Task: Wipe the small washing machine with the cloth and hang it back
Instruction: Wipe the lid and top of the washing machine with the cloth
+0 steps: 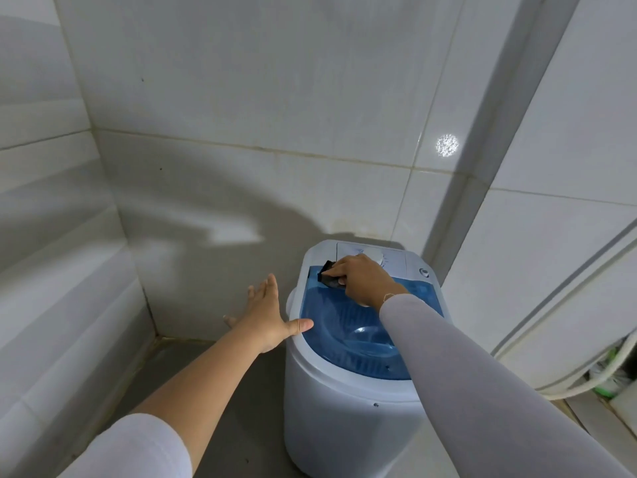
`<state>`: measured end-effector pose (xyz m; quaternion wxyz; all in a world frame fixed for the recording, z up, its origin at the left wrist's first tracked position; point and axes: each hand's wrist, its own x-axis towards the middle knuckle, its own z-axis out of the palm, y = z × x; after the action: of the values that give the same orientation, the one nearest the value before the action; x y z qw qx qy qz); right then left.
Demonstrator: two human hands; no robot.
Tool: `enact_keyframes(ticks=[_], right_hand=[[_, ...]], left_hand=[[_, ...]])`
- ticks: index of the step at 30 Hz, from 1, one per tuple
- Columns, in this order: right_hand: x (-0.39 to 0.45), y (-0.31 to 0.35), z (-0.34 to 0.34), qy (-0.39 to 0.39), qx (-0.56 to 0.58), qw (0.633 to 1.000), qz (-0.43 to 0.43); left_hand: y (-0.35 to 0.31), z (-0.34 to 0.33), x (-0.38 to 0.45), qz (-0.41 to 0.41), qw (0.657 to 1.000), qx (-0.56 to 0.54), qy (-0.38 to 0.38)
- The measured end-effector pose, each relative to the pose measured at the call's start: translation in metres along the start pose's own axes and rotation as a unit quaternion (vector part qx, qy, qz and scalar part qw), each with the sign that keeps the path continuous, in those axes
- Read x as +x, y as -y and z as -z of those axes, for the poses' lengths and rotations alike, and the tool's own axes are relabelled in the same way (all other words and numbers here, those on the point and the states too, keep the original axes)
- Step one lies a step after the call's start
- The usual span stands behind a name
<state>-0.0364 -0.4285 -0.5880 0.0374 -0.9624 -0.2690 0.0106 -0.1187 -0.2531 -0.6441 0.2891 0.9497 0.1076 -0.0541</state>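
Note:
A small white washing machine [337,408] with a clear blue lid [348,326] stands on the floor against the tiled wall. My right hand [362,277] presses a dark cloth [329,274] onto the far left part of the lid, just below the white control panel [365,254]. Most of the cloth is hidden under my fingers. My left hand [267,313] is held flat with fingers spread, beside the machine's left rim, its thumb near the lid edge, holding nothing.
White tiled walls [241,132] close in at the left and behind the machine. Grey floor [220,401] lies to the left. White hoses or pipes [565,343] run down the wall at the right, with green and white items low at the right edge.

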Motion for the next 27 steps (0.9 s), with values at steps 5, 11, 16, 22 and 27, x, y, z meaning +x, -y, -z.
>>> enact_keyframes(ticks=[5, 11, 16, 22, 27], right_hand=[[-0.012, -0.015, 0.002, -0.013, 0.02, 1.0, -0.014], [-0.027, -0.035, 0.004, -0.016, 0.032, 0.999, -0.036], [-0.041, -0.058, 0.003, -0.034, 0.051, 0.996, -0.06], [-0.056, -0.079, 0.0, -0.042, 0.062, 0.993, -0.096], [-0.072, -0.095, 0.003, -0.057, 0.049, 0.988, -0.131]], left_hand=[[0.003, -0.003, 0.006, -0.006, 1.0, -0.021, -0.01], [0.003, -0.004, 0.007, -0.003, 1.0, 0.007, -0.018], [0.001, -0.003, 0.007, -0.004, 0.999, 0.032, -0.023], [0.001, -0.003, 0.007, -0.004, 0.999, 0.04, -0.022], [-0.001, -0.002, 0.007, 0.0, 0.999, 0.05, -0.021]])
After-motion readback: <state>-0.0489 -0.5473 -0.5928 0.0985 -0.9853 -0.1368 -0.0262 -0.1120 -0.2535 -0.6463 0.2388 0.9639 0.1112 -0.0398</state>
